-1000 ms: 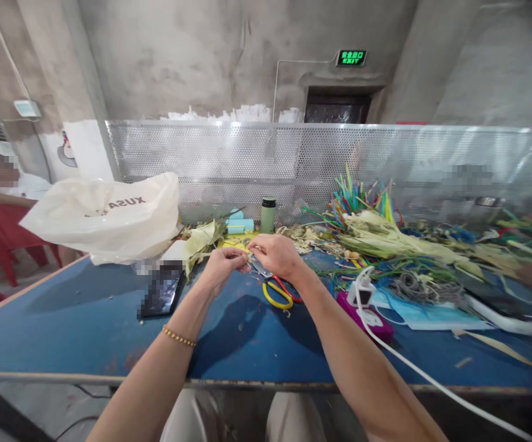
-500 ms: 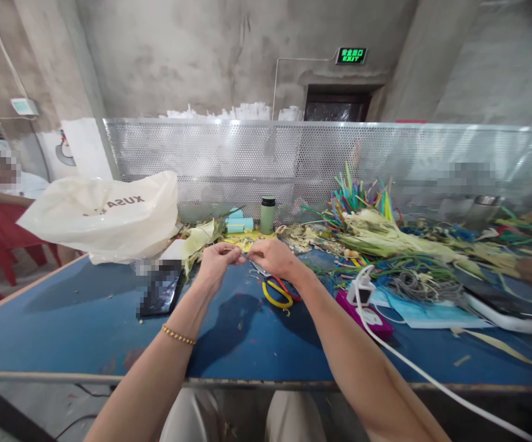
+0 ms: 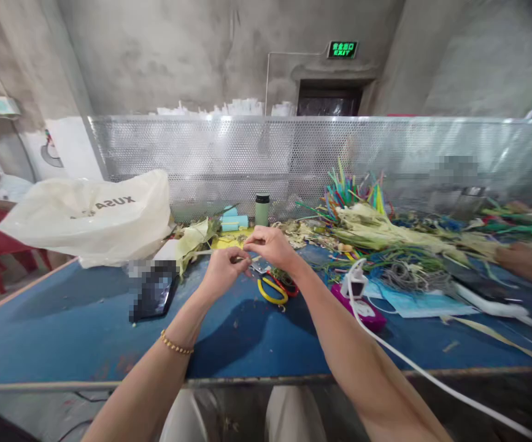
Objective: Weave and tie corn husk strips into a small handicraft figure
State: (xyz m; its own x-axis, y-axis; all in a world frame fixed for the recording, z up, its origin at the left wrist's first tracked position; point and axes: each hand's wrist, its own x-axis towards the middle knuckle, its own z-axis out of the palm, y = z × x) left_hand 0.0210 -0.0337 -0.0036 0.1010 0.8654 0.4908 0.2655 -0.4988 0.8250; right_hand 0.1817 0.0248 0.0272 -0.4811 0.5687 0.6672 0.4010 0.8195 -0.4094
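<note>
Drawn closer together than before, my left hand (image 3: pixel 222 270) pinched on a thin pale strip (image 3: pixel 205 252), right hand (image 3: pixel 272 247) pinched beside it, its hold unclear, scissors (image 3: pixel 273 301) just below.

From here, I'm not making out what the left hand (image 3: pixel 224 271) and right hand (image 3: pixel 269 245) are fingering at centre; the right is partly hiding the scissors (image 3: pixel 275 285). Edges are cutting off a person (image 3: pixel 12 187), left, and a blurred hand (image 3: pixel 523 264), right.
</note>
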